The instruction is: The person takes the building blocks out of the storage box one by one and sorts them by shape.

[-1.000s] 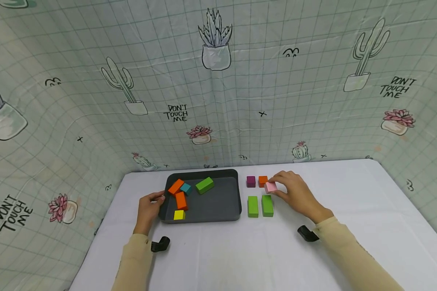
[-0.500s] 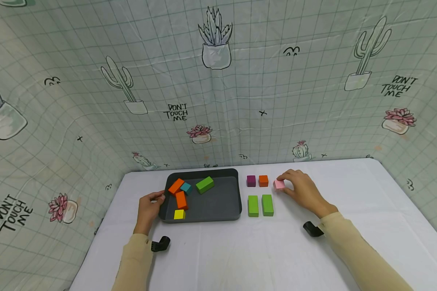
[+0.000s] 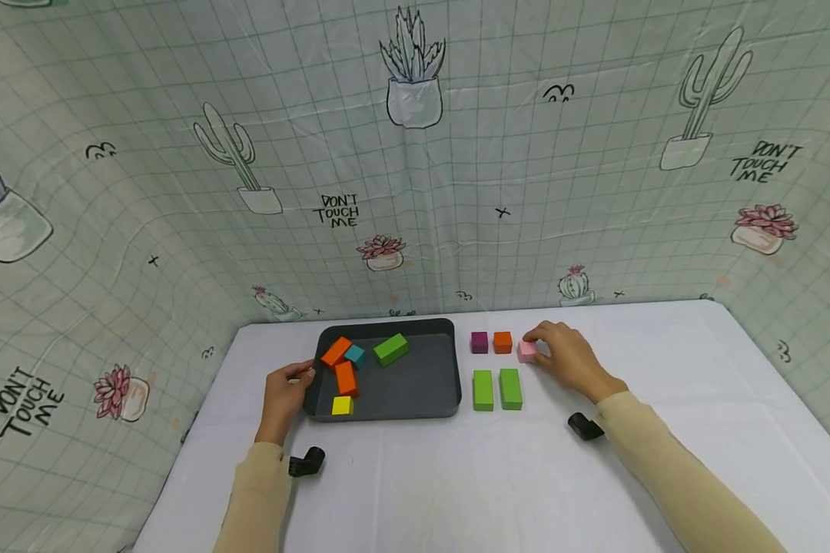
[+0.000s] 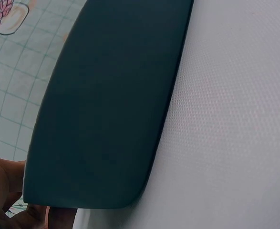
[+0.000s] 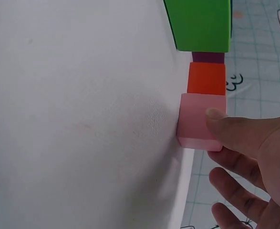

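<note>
My right hand pinches a pink cube between thumb and fingers, just right of an orange cube. In the right wrist view, the thumb presses one face of the pink cube while the other fingers are spread below. A purple cube ends that row on the left. My left hand holds the left rim of a dark grey tray. In the left wrist view, the tray's outer wall hides part of the fingers.
Two upright-lying green blocks sit in front of the cubes, right of the tray. Inside the tray are two orange blocks, a teal cube, a green block and a yellow cube. A patterned cloth hangs behind the white table.
My right hand has carried the pink cube from in front of the orange cube out to its right, then slightly back left. The left hand has stayed at the tray's rim.
</note>
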Demonstrator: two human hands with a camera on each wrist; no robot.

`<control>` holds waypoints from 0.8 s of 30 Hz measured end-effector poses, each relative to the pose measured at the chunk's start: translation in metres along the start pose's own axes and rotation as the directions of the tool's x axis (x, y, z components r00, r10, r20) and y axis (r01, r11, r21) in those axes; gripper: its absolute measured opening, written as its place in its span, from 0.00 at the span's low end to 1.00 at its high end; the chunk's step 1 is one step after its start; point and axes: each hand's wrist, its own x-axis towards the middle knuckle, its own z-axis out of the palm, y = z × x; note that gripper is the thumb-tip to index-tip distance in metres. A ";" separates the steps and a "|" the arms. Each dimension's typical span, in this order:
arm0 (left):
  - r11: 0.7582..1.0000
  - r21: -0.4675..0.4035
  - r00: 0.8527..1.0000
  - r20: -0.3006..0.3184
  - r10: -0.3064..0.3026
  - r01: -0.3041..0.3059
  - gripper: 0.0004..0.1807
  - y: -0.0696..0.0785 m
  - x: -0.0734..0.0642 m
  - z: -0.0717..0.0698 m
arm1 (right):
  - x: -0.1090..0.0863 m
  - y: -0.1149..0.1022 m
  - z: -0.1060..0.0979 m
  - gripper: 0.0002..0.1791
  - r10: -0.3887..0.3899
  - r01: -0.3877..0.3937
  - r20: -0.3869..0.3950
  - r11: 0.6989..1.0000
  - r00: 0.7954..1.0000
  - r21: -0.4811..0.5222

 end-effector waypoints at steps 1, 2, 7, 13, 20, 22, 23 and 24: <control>1.000 -0.001 1.000 -0.001 0.002 -0.002 0.18 0.000 0.000 0.000 | 0.001 0.000 0.001 0.14 0.002 -0.002 -0.001 1.000 1.000 0.001; 1.000 -0.002 1.000 -0.003 0.003 -0.003 0.18 0.000 0.001 0.000 | 0.002 0.000 0.001 0.14 0.006 -0.006 -0.001 1.000 1.000 0.004; 1.000 -0.004 1.000 -0.007 0.005 -0.005 0.18 0.000 0.001 0.001 | 0.008 0.001 0.001 0.14 0.032 -0.032 0.009 0.999 0.999 0.018; 1.000 -0.003 1.000 -0.006 0.010 -0.010 0.18 -0.001 0.001 0.000 | 0.014 0.003 0.003 0.14 0.043 -0.044 0.024 0.998 0.999 0.033; 1.000 0.002 1.000 -0.003 0.010 -0.010 0.18 -0.001 0.001 0.000 | 0.018 0.004 0.007 0.14 0.045 -0.045 0.016 0.998 0.999 0.039; 1.000 0.000 1.000 -0.002 0.011 -0.011 0.18 -0.002 0.001 0.000 | 0.018 0.004 0.007 0.14 0.039 -0.040 0.011 0.999 0.999 0.032; 1.000 -0.001 1.000 -0.004 0.010 -0.010 0.18 -0.002 0.001 0.000 | 0.019 0.004 0.007 0.14 0.034 -0.034 0.008 0.999 0.999 0.024; 1.000 -0.002 1.000 -0.004 0.009 -0.009 0.18 -0.002 0.000 0.000 | 0.019 0.004 0.007 0.14 0.029 -0.029 0.006 0.999 1.000 0.013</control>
